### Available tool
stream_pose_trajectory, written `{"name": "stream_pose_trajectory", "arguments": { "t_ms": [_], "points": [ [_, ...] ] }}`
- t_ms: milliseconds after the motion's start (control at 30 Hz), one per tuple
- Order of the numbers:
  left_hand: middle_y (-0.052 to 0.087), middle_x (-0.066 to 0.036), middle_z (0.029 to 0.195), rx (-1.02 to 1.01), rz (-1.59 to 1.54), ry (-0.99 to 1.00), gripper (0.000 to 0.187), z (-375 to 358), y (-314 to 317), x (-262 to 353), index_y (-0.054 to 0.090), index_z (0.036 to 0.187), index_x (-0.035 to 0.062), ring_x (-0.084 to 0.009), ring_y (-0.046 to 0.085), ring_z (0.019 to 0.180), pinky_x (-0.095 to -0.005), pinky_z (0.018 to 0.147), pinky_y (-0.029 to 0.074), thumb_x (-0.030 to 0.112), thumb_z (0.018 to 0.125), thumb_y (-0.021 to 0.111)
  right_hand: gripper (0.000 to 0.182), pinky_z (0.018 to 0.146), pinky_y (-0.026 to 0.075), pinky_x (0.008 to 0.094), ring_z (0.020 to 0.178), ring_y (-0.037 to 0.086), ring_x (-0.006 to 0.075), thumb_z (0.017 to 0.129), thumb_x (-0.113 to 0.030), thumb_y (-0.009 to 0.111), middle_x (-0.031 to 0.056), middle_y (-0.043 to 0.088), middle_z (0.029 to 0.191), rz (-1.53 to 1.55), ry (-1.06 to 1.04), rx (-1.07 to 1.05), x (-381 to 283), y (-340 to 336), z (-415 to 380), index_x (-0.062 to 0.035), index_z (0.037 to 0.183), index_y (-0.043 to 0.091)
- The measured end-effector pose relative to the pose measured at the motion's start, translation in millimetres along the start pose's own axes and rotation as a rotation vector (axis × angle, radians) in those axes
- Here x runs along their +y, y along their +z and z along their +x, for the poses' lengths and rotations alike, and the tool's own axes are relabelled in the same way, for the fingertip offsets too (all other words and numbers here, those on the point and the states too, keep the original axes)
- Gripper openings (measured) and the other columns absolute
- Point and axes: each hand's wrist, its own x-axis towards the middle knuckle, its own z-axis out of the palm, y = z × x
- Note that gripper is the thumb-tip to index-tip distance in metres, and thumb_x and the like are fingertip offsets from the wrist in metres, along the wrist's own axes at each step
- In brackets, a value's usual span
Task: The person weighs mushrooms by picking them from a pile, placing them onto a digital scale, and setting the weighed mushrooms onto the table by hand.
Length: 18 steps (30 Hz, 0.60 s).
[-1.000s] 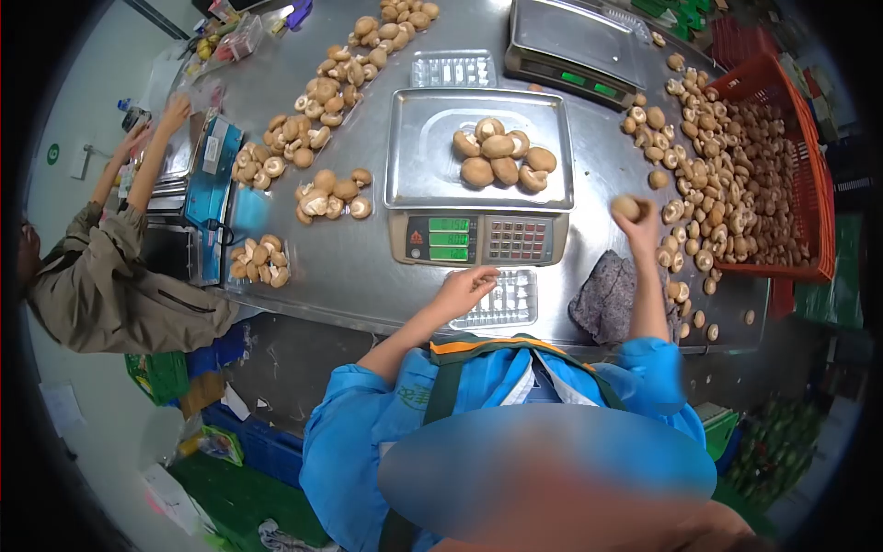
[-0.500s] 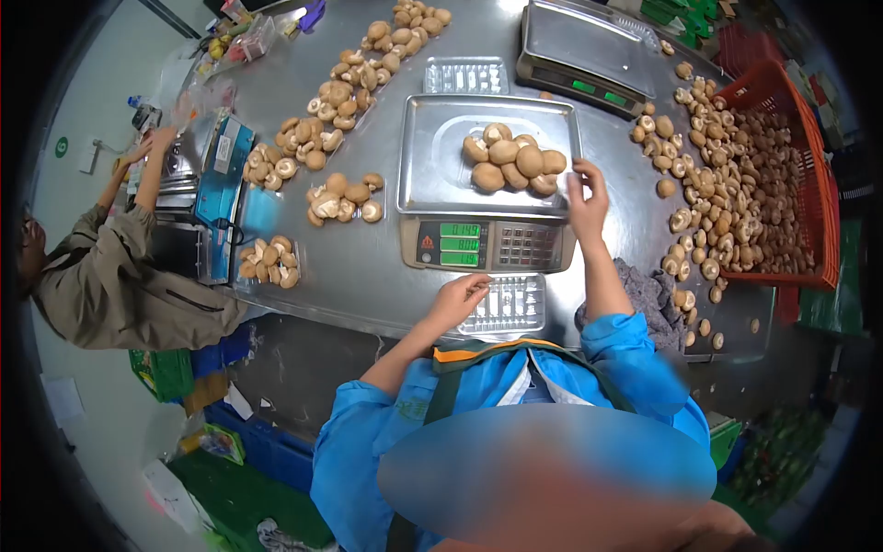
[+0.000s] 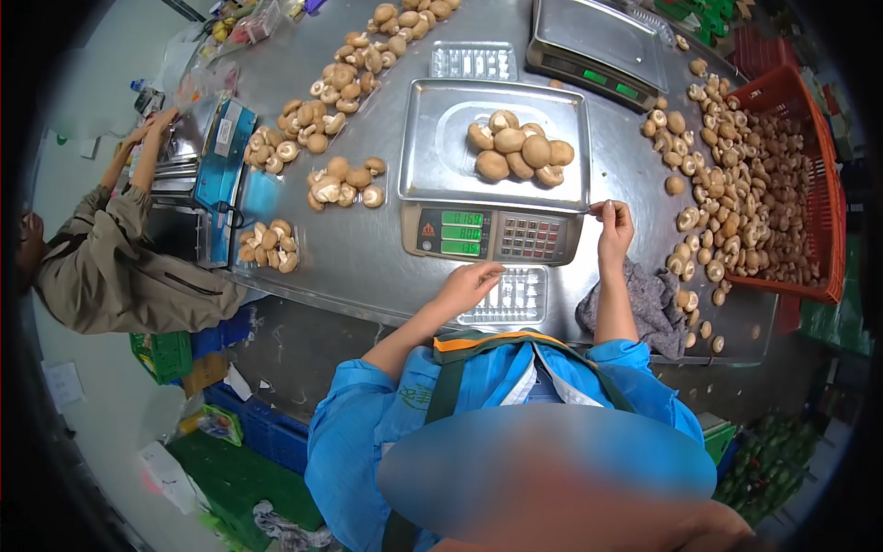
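Note:
My left hand [image 3: 469, 288] is closed at the upper left edge of a clear plastic tray [image 3: 520, 296], which lies in front of the scale [image 3: 430, 230]. Several brown mushrooms [image 3: 535, 150] are gathered on the right half of the metal weighing pan [image 3: 428, 175]. Just off the pan's near right corner is my right hand [image 3: 614, 225], its fingers pinched together; whatever may be between them is too small to tell. The scale's green display is lit.
Loose mushrooms [image 3: 704, 189] and a red crate [image 3: 832, 230] of mushrooms are at the right, near a grey cloth [image 3: 644, 308]. Filled trays [image 3: 345, 184] stand left. A second scale [image 3: 598, 46] is behind. A co-worker [image 3: 129, 262] works at a blue machine [image 3: 223, 152].
My right hand has moved from beside the mushrooms toward me, off the pan's corner. The mushrooms on the pan sit differently, and the display reading has changed. My left hand stays by the clear tray.

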Motion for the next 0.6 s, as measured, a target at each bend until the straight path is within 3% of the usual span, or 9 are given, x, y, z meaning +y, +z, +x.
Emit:
{"name": "stream_pose_trajectory", "arguments": {
  "t_ms": [133, 300, 367, 400, 467, 533, 600],
  "points": [
    [0.065, -0.009, 0.095, 0.013, 0.008, 0.026, 0.019, 4.0, -0.4, 2.3, 0.061, 0.101, 0.006, -0.02, 0.064, 0.082, -0.0301, 0.071, 0.05, 0.014, 0.084, 0.058, 0.013, 0.07, 0.042, 0.0237, 0.076, 0.053, 0.0095, 0.091, -0.015, 0.052, 0.0033, 0.06, 0.081, 0.032, 0.044, 0.029, -0.7, 5.7, 0.5, -0.0028, 0.086, 0.053],
    [0.063, -0.012, 0.092, 0.486, -0.017, 0.26, 0.019, 45.7, -46.9, 10.4, 0.061, 0.099, 0.0036, -0.0255, 0.062, 0.083, -0.0337, 0.074, 0.048, 0.009, 0.081, 0.06, 0.014, 0.076, 0.043, 0.0245, 0.086, 0.054, 0.012, 0.089, -0.012, 0.054, 0.007, 0.059, 0.095, 0.033, 0.033, 0.039, 8.1, 10.2, 11.4, -0.0021, 0.099, 0.051],
    [0.06, -0.014, 0.099, 0.676, 0.066, 0.237, 0.03, 75.7, -79.1, 32.4, 0.056, 0.107, 0.0021, -0.0273, 0.058, 0.091, -0.035, 0.079, 0.046, 0.011, 0.079, 0.062, 0.03, 0.082, 0.043, 0.0281, 0.101, 0.052, 0.0166, 0.087, -0.013, 0.056, 0.0127, 0.053, 0.112, 0.079, -0.019, 0.1, 3.6, 24.2, 20.1, -0.0019, 0.113, 0.046],
    [0.057, -0.016, 0.106, 0.753, 0.117, 0.212, 0.039, 93.8, -92.5, 42.5, 0.052, 0.113, 0.0015, -0.0285, 0.056, 0.097, -0.0361, 0.082, 0.045, 0.013, 0.078, 0.064, 0.052, 0.09, 0.04, 0.0323, 0.111, 0.047, 0.0232, 0.083, -0.02, 0.062, 0.018, 0.045, 0.122, -0.048, 0.047, 0.063, -10.3, 31.8, 26.0, 0.0002, 0.124, 0.037],
    [0.048, -0.021, 0.119, 0.716, 0.167, 0.124, 0.061, 137.0, -109.6, 43.9, 0.042, 0.122, -0.0003, -0.0333, 0.05, 0.106, -0.0388, 0.089, 0.041, 0.026, 0.074, 0.068, 0.071, 0.096, 0.036, 0.0368, 0.115, 0.044, 0.0293, 0.078, -0.031, 0.067, 0.0229, 0.041, 0.126, -0.136, 0.181, -0.002, -37.7, 57.1, 37.3, 0.0043, 0.129, 0.032],
    [0.043, -0.024, 0.122, 0.577, 0.08, 0.007, 0.072, 179.9, -102.6, 26.0, 0.039, 0.125, -0.0003, -0.0362, 0.046, 0.11, -0.0397, 0.094, 0.038, 0.035, 0.07, 0.07, 0.083, 0.098, 0.034, 0.039, 0.117, 0.042, 0.0344, 0.074, -0.039, 0.069, 0.0265, 0.037, 0.13, -0.22, 0.185, -0.078, -13.7, 74.0, 53.9, 0.0067, 0.131, 0.028],
    [0.039, -0.024, 0.126, 0.418, 0.277, -0.064, 0.078, 191.4, -93.4, 40.2, 0.038, 0.129, 0.0019, -0.0366, 0.045, 0.113, -0.0391, 0.096, 0.037, 0.039, 0.069, 0.071, 0.085, 0.099, 0.032, 0.0399, 0.119, 0.04, 0.0363, 0.072, -0.04, 0.069, 0.0282, 0.036, 0.129, -0.3, 0.135, -0.14, -8.2, 87.1, 63.4, 0.007, 0.131, 0.029]
  ]
}}
